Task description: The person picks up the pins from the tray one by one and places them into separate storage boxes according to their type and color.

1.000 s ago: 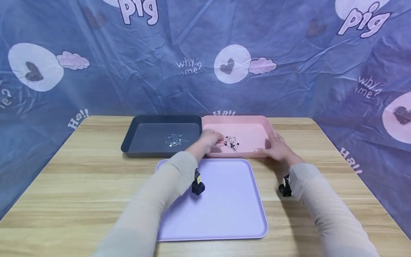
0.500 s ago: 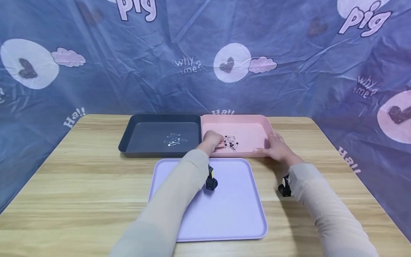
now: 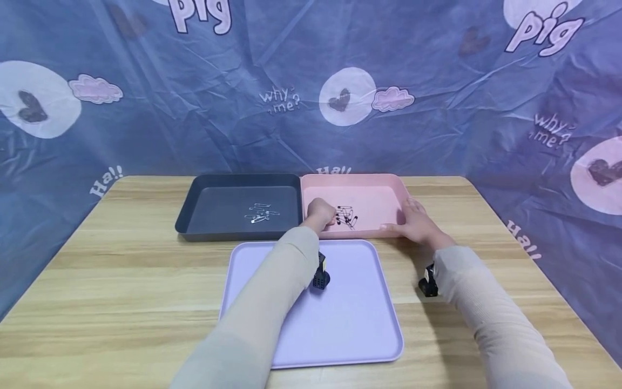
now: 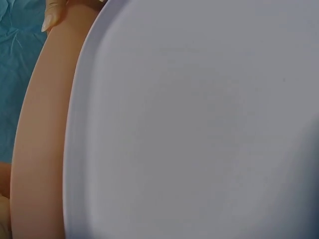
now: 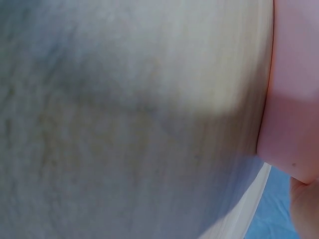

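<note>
Inside the pink tray [image 3: 371, 202], my left hand [image 3: 322, 213] is curled at the left edge of a small pile of black safety pins [image 3: 346, 217]. Its fingertips are hidden, so I cannot tell whether a pin is pinched in them. My right hand [image 3: 413, 221] grips the tray's front right corner, thumb at the front rim and fingers along the right side. The right wrist view catches part of that hand [image 5: 306, 211] against the pink wall [image 5: 294, 104]. Several silver safety pins [image 3: 261, 213] lie in the dark grey tray [image 3: 214, 208].
A flat lilac tray [image 3: 350, 319] lies in front of the two deeper trays, under my left forearm. The grey and pink trays stand side by side near the back of the wooden table [image 3: 121, 281]. A printed blue cloth [image 3: 233, 124] hangs behind.
My left hand has curled more, with its wrist and forearm shifted right over the lilac tray. The right hand keeps its hold on the corner. The head view has turned slightly.
</note>
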{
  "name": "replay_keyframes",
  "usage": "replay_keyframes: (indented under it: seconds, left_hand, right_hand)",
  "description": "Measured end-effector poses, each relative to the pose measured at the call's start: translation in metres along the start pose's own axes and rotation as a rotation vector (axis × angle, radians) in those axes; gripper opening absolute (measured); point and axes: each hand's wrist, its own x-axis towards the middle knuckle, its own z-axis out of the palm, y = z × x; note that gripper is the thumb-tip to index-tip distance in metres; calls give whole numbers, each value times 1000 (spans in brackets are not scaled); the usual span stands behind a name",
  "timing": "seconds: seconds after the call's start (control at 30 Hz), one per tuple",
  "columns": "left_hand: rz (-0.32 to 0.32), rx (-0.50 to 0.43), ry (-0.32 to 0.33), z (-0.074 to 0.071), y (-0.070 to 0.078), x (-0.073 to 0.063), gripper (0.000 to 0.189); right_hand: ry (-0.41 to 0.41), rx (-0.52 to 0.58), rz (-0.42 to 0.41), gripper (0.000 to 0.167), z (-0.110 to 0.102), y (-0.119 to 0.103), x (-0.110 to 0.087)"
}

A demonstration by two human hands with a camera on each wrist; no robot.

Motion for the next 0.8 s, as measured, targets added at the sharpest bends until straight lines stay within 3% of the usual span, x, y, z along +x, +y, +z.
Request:
replay_keyframes:
  seconds: [0.07, 0.1, 0.17, 0.2, 0.27, 0.37, 0.47, 0.57, 0.67, 0.8]
  left_hand:
    - [39, 55, 13, 0, -1, 2, 11]
    - [42, 72, -12, -3, 0, 2, 15]
    - [99, 102, 17, -3, -3, 9, 17]
    - [146, 85, 23, 0, -10, 20, 20]
    - [191, 30, 19, -5, -12, 26, 19]
    - [238, -67, -29, -28, -11, 22, 16]
    - [220, -249, -103, -63, -4, 1, 17]
    - [214, -313, -112, -101, 8, -32, 18]
    - [176, -267, -108, -137, 23, -66, 24]
    - [232, -189, -109, -168, 21, -74, 26]
  right_hand:
    - [-5, 8, 7, 107, 0, 1, 0]
    - [-7, 14, 8, 107, 1, 2, 0]
    - [-12, 25, 13, 107, 1, 3, 0]
    - [-14, 30, 17, 107, 1, 4, 1]
    - [-15, 45, 16, 108, 2, 4, 1]
    - [-2, 81, 0, 108, 1, 1, 3]
    - [25, 122, -26, 107, 1, -2, 4]
    - [43, 146, -52, 100, 0, -2, 5]
    - [52, 156, -43, 90, -4, -2, 6]
    - [58, 151, -4, 77, -15, -1, 5]
